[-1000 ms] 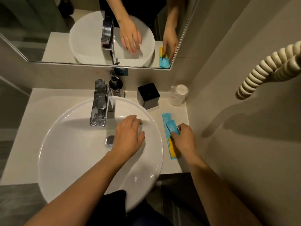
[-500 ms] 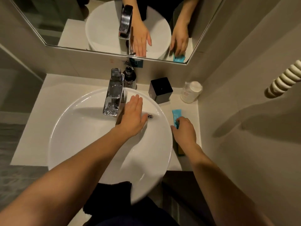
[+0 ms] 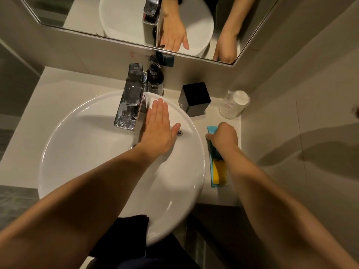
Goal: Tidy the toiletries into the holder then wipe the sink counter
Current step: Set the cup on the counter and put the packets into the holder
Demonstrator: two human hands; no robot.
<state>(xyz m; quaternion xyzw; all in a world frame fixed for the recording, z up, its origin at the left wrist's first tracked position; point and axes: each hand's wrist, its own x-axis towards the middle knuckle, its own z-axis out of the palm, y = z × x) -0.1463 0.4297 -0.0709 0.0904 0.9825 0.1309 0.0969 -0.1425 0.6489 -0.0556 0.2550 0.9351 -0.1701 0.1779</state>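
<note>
My left hand (image 3: 158, 131) lies flat, fingers straight, on the back rim of the white basin (image 3: 81, 171), just right of the chrome tap (image 3: 129, 101). A white cloth (image 3: 150, 100) seems to lie under its fingertips, hard to tell apart from the basin. My right hand (image 3: 223, 135) is closed in a fist on a blue packet (image 3: 211, 129) on the narrow counter strip to the right of the basin. A blue and yellow packet (image 3: 219, 172) lies flat beneath my wrist. The black square holder (image 3: 194, 100) stands behind, apart from both hands.
A dark pump bottle (image 3: 154, 78) stands behind the tap against the wall. An upturned covered glass (image 3: 234, 103) sits in the back right corner. The beige counter (image 3: 64, 88) runs left of the basin. The mirror (image 3: 81, 18) hangs above, and a black towel (image 3: 126, 232) hangs at the front.
My left hand slid from the middle of the bowl up to the back rim beside the tap. My right hand curled tighter over the blue packets.
</note>
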